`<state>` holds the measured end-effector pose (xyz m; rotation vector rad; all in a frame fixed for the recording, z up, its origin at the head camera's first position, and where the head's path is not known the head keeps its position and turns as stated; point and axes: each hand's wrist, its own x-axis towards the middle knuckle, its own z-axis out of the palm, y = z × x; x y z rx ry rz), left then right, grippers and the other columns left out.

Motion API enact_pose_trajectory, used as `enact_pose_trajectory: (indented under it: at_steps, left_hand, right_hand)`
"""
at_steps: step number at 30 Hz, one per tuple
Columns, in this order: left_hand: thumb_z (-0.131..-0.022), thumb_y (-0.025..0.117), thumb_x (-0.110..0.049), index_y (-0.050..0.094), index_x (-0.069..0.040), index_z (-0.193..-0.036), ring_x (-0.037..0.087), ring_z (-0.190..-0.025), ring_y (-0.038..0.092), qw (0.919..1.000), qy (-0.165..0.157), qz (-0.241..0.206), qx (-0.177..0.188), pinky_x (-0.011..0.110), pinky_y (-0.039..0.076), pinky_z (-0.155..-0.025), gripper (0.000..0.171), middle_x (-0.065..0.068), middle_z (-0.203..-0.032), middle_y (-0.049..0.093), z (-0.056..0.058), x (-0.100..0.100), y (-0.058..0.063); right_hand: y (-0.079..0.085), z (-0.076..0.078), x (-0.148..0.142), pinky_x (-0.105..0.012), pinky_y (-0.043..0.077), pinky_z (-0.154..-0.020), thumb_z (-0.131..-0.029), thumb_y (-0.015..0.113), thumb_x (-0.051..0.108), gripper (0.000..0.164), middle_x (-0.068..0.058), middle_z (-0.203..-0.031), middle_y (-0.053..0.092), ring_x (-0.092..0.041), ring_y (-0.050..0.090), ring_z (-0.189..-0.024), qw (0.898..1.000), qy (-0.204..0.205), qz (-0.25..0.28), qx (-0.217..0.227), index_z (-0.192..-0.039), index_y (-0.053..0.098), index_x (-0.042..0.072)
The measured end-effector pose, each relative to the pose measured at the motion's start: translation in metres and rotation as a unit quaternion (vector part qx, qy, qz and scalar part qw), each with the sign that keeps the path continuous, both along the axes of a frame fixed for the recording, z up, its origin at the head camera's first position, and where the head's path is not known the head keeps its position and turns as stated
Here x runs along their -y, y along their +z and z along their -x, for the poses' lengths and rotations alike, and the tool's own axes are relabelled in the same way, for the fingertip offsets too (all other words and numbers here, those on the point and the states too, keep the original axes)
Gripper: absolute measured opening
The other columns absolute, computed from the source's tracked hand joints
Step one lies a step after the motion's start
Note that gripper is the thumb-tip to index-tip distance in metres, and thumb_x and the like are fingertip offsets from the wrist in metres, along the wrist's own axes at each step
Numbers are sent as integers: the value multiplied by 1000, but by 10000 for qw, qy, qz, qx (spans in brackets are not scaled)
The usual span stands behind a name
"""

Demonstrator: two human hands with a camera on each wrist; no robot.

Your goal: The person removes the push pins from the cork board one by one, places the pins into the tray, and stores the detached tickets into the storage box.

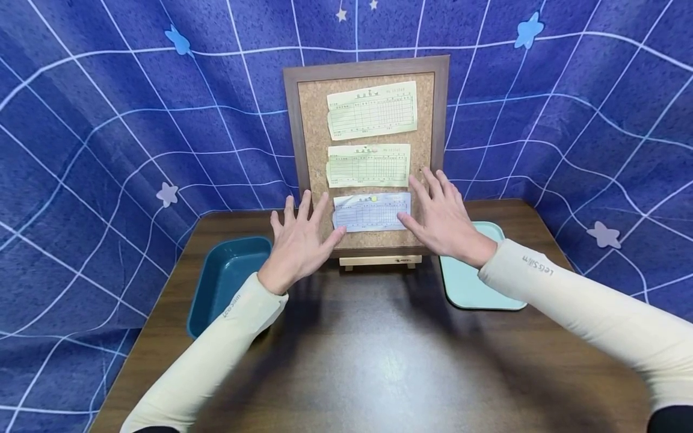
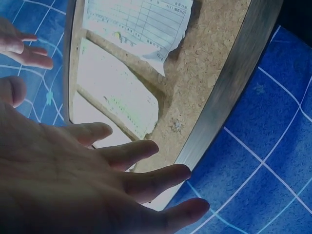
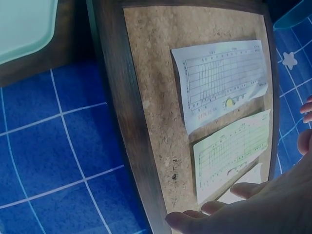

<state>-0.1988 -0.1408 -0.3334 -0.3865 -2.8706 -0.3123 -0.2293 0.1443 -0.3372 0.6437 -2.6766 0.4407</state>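
Note:
A framed corkboard leans upright on a small wooden stand. Three printed receipt slips are on it, one above another: a pale one on top, a greenish one in the middle, a bluish one lowest. A yellow pin head shows on the bluish slip. My left hand, fingers spread, is in front of the board's lower left, holding nothing. At the lower right my right hand is likewise spread and holds nothing; its thumb overlaps the bluish slip's edge in the head view.
On the left of the brown wooden table stands a dark teal tray. A light mint tray lies on the right, partly behind the right forearm. Behind everything hangs a blue cloth with white lines and stars.

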Motion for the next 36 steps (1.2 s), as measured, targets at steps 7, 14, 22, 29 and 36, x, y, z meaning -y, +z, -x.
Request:
enact_pose_trajectory:
  at_steps: [7,14,22,29,36]
  left_hand:
    - [-87,27,-73,17,-24,-152,46,-137,9,9998,-55,-89,-186,67,4,-100,82,18,-153,18,4,-1,5]
    - [-88,31,-70,22,-20,-151,44,-138,9,9994,-115,-163,-296,67,6,-100,81,17,-153,20,5,-3,9]
    - [-89,33,-69,21,-21,-151,43,-138,8,9993,-93,-179,-311,67,5,-101,80,17,-153,20,8,-4,14]
    - [-89,34,-69,22,-19,-151,45,-137,10,9990,-95,-248,-346,67,5,-100,80,18,-152,21,12,-6,16]
    - [-90,35,-64,28,-17,-149,44,-136,16,9975,-187,-413,-542,64,5,-102,76,17,-150,26,18,-8,20]
  right_hand:
    - [6,2,2,-57,11,-106,-94,42,54,74,-23,-151,14,-42,8,-138,10000,4,-15,31,-148,26,5]
    - [13,4,6,-57,11,-107,-94,40,56,79,-22,-152,13,-40,7,-139,10000,21,-38,-49,-148,22,2]
    - [23,12,8,-59,10,-106,-95,40,54,76,-22,-152,11,-41,5,-139,10000,24,-11,22,-148,22,1]
    - [29,17,8,-58,10,-106,-95,38,54,77,-21,-153,8,-41,3,-139,9999,-77,4,151,-149,20,2]
    - [34,21,13,-56,11,-107,-95,41,52,76,-22,-152,9,-40,4,-139,9999,-70,21,124,-148,20,2]
